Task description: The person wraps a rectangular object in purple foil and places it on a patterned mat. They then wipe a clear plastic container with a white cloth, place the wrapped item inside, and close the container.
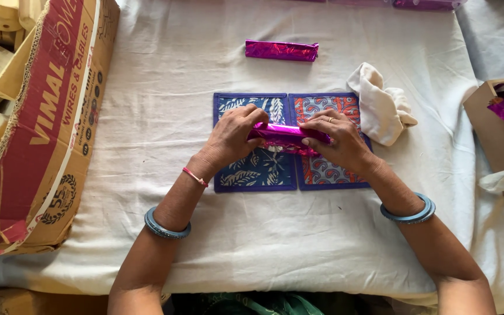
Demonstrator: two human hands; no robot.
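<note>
— Looking down from the head camera, what have you got in hand?

— I have both hands on a shiny magenta foil roll. My left hand clamps its left end, fingers curled tight over the top; my right hand presses the other end, fingers lying flat along it.

— Where does it sit?

— Just above two quilted mats lying edge to edge on the white-clothed worktop: a blue leaf-print mat under my left hand, an orange paisley mat under my right.

— Anything else nearby?

— A second foil roll lies farther up the cloth, well apart. A crumpled cream cloth touches the paisley mat's right edge, and a cardboard box stands at the left.
</note>
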